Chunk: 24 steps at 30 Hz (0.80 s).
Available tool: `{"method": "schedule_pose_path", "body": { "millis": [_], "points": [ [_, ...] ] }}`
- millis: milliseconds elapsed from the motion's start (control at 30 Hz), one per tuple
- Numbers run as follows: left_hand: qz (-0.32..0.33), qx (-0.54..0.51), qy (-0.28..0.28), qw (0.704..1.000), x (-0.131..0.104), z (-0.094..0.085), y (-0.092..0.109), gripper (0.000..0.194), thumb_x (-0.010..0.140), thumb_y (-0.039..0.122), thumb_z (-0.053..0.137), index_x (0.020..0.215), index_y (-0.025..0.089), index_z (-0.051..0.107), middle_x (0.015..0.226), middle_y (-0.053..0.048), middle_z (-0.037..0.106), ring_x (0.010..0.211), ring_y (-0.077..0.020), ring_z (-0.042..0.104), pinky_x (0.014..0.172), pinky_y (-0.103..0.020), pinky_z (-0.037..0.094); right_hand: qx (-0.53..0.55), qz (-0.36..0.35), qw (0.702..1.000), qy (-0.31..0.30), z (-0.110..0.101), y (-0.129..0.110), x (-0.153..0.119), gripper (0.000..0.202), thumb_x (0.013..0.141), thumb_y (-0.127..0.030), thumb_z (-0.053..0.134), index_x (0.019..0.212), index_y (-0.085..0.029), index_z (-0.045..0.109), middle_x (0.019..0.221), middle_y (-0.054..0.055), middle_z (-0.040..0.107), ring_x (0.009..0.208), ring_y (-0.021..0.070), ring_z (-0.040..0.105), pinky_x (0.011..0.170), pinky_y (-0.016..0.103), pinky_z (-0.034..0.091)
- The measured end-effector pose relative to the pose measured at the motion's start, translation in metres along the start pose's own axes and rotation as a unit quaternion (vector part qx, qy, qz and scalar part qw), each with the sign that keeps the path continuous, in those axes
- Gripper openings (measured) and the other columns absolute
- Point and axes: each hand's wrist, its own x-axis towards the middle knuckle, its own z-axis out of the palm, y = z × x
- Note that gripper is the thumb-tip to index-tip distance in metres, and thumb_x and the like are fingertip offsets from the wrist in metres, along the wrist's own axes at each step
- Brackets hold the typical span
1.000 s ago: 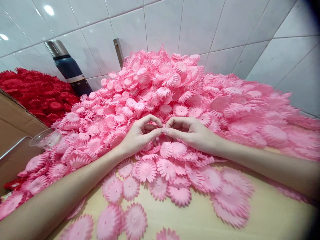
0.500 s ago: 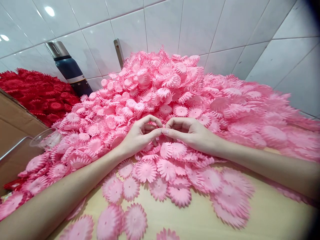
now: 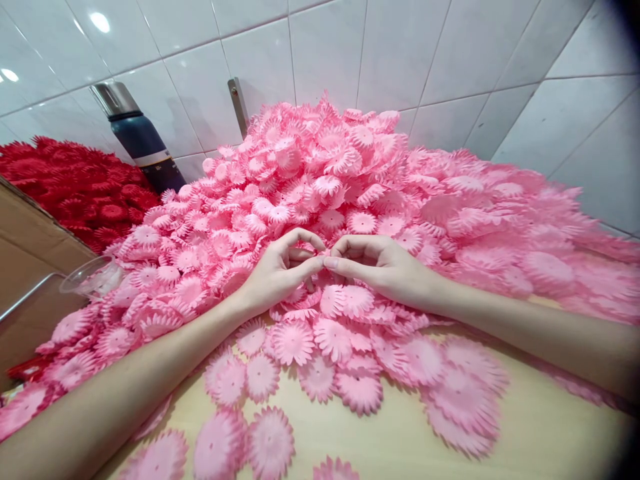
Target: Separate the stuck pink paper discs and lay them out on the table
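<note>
A large heap of pink, fringed flower-shaped pieces (image 3: 325, 153) rises in front of me. Over its near slope my left hand (image 3: 290, 263) and my right hand (image 3: 383, 267) meet, thumbs and fingertips pinched together and touching. Whatever lies between the fingertips is too small to make out and blends with the pink behind. Below the hands, loose pink pieces (image 3: 270, 443) with small centre holes lie on the pale yellow table (image 3: 395, 443).
At the left, a dark blue bottle (image 3: 143, 143) with a silver cap leans beside a red heap (image 3: 85, 193). A clear plastic cup (image 3: 93, 279) and a cardboard box (image 3: 35, 240) sit nearer. White tiled wall (image 3: 400, 47) stands behind.
</note>
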Motion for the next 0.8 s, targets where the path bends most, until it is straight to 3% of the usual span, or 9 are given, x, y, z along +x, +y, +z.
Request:
{"method": "schedule_pose_path", "body": {
  "millis": [800],
  "points": [
    [0.002,0.011,-0.005,1.0,-0.0001,-0.0003,-0.0006,0.021,0.082,0.029,0.065,0.092,0.016,0.052,0.064,0.004,0.058,0.048,-0.0046,0.054,0.046,-0.013,0.044,0.003,-0.006,1.0,-0.001,0.0005,0.0012,0.0011,0.025,0.08,-0.039,0.066,0.079,-0.015,0.061,0.071,0.0,0.055,0.062,0.0094,0.046,0.054,0.023,0.036]
  ]
}}
